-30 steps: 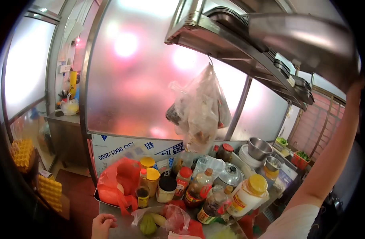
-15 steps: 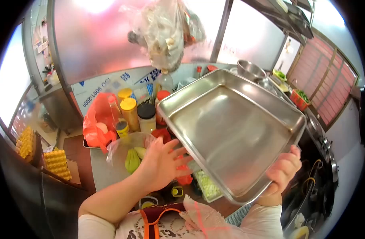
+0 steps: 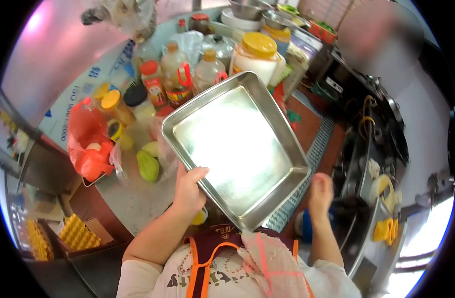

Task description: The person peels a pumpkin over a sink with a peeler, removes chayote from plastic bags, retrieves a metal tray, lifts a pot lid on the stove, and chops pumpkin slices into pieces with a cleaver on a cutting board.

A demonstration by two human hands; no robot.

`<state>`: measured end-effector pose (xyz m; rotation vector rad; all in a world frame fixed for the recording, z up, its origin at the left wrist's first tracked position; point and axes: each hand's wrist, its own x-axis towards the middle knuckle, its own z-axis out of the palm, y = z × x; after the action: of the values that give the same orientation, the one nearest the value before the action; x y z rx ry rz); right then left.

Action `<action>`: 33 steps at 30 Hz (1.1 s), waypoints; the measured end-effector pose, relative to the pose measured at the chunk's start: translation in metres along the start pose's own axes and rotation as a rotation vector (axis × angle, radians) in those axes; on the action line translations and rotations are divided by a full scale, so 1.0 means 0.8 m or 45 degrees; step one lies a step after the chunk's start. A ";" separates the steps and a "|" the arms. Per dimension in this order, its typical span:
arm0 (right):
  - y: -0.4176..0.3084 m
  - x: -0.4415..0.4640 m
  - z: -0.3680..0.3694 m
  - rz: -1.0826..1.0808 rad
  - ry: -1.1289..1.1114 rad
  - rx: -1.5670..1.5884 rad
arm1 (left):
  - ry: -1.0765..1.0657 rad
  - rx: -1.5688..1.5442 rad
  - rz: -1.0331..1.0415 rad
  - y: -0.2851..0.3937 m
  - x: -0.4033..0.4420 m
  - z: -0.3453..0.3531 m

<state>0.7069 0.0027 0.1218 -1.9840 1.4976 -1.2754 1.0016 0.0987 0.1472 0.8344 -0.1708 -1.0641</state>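
Stainless-steel tray (image 3: pixel 235 139), rectangular, with raised walls and rounded corners: one piece, held up tilted in front of the person's maroon apron (image 3: pixel 225 237), hollow side facing the wearer, no contents visible; position between the table (image 3: pixel 123 198) and the floor grate (image 3: pixel 317 149). Left hand (image 3: pixel 190 191): closed on the tray's left rim, thumb over the edge, fingers hidden. Right hand (image 3: pixel 320 193): apart from the tray, near its right corner, fingers loosely curled and somewhat blurred, nothing seen in it. On the table, left of the tray: green chayote (image 3: pixel 148 166); red plastic bag (image 3: pixel 88 144); black-lidded jar (image 3: pixel 138 97). Beyond the tray: yellow-lidded tub (image 3: pixel 260 45). Step in hand, by judgement: one-handed handling of the tray. Next move, by judgement: calls for a firm left grip against twisting, or the right hand on the opposite rim as support.
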 end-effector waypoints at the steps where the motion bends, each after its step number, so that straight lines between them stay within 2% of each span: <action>1: 0.038 -0.046 -0.001 0.085 -0.404 -0.771 | 0.013 0.052 0.044 -0.014 -0.002 -0.019; 2: 0.079 -0.115 -0.005 -0.267 -0.793 -1.483 | -0.015 0.108 0.017 -0.019 -0.009 -0.029; 3: 0.147 -0.193 -0.017 -0.461 -1.324 -1.687 | -0.029 0.167 -0.046 -0.028 -0.015 -0.033; 4: 0.184 -0.255 -0.033 -0.314 -1.753 -1.547 | -0.030 0.219 -0.087 -0.036 -0.021 -0.038; 5: 0.196 -0.302 -0.051 0.091 -1.960 -1.303 | -0.057 0.316 -0.059 -0.056 -0.024 -0.048; 6: 0.200 -0.327 -0.065 0.387 -1.958 -1.126 | -0.068 0.430 -0.020 -0.080 -0.027 -0.057; 7: 0.200 -0.341 -0.077 0.620 -1.900 -0.988 | -0.082 0.678 0.035 -0.091 -0.035 -0.059; 9: 0.193 -0.345 -0.095 0.770 -1.791 -0.887 | -0.129 0.899 -0.044 -0.090 -0.054 -0.038; 13: 0.177 -0.317 -0.120 0.838 -1.550 -0.674 | -0.221 0.871 -0.075 -0.115 -0.064 -0.014; 15: 0.173 -0.286 -0.133 0.792 -1.326 -0.463 | -0.267 0.893 -0.068 -0.135 -0.070 0.002; 16: 0.174 -0.269 -0.138 0.834 -1.162 -0.273 | -0.358 0.876 0.006 -0.136 -0.074 0.018; 17: 0.227 -0.277 -0.136 0.741 -0.863 0.247 | -0.380 0.849 -0.039 -0.137 -0.082 0.038; 18: 0.181 -0.241 -0.148 1.174 -0.587 0.675 | -0.406 0.657 -0.093 -0.165 -0.080 0.047; 19: 0.177 -0.217 -0.162 1.264 -0.441 0.952 | -0.399 0.488 -0.180 -0.179 -0.083 0.062; 21: 0.196 -0.188 -0.205 1.111 -0.344 1.096 | -0.473 0.449 -0.290 -0.211 -0.096 0.104; 22: 0.214 -0.174 -0.223 1.130 -0.335 1.181 | -0.477 0.446 -0.315 -0.229 -0.095 0.119; 26: 0.279 -0.144 -0.288 0.865 -0.390 1.372 | -0.662 0.526 -0.438 -0.326 -0.104 0.202; 29: 0.315 -0.144 -0.346 1.059 -0.237 1.196 | -0.794 0.507 -0.545 -0.389 -0.126 0.273; 33: 0.334 -0.146 -0.416 1.156 -0.095 1.182 | -0.940 0.508 -0.949 -0.460 -0.132 0.328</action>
<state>0.2770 0.0821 0.0566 -0.6237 1.1720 -1.1110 0.5578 -0.0314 0.1062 0.8393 -0.7533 -2.0673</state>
